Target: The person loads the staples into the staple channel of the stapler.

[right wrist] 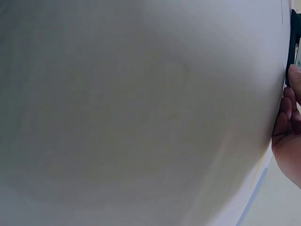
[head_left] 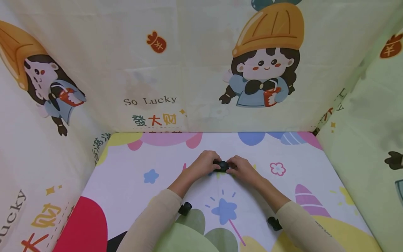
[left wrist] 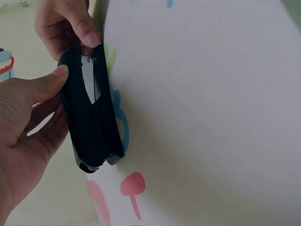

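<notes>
A black stapler (head_left: 223, 166) lies lengthwise between both hands near the back of the table. My left hand (head_left: 207, 162) grips its left part; in the left wrist view the thumb lies along one side of the stapler (left wrist: 87, 122) and the fingers reach behind it. A pale metal strip shows in the gap in its body. At the other end, my right hand (head_left: 240, 167) pinches the stapler's tip with thumb and fingers bent. Only the edge of the right hand (right wrist: 288, 127) and a sliver of the stapler (right wrist: 292, 47) appear in the right wrist view.
The table (head_left: 195, 189) is covered by a white cloth with printed stars, flowers and coloured shapes. Fabric walls (head_left: 201, 70) with cartoon prints enclose its back and sides. Small black wrist devices (head_left: 185, 208) sit by both sleeves.
</notes>
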The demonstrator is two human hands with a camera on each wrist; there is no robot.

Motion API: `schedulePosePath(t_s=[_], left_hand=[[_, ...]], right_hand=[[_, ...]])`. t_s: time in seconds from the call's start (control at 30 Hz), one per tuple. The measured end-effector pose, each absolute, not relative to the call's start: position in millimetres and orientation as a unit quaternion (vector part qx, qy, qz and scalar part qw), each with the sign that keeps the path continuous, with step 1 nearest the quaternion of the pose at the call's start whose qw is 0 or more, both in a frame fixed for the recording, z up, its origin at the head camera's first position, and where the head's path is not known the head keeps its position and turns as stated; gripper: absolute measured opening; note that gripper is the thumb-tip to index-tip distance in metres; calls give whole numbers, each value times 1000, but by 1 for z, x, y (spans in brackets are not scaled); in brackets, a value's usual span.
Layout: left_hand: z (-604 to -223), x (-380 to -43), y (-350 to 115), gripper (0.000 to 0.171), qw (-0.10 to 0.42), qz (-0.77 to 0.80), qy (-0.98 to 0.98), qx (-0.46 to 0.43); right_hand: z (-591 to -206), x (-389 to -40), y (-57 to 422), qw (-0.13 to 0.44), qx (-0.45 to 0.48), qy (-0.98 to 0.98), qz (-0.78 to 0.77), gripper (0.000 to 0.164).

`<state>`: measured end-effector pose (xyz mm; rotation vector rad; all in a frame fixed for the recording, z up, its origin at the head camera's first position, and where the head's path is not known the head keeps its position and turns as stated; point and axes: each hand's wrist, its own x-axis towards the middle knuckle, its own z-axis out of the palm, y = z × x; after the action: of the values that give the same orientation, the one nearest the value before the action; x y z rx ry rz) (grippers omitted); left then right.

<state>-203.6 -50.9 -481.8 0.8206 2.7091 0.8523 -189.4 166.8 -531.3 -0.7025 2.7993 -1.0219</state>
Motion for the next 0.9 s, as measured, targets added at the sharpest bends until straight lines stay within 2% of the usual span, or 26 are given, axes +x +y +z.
schedulePosePath(t_s=[0.9], left_hand=[[-477,-202,-49,22,105,279,917,264]], right_hand=[[-529,-188,166,37,-234,914,-329,25]])
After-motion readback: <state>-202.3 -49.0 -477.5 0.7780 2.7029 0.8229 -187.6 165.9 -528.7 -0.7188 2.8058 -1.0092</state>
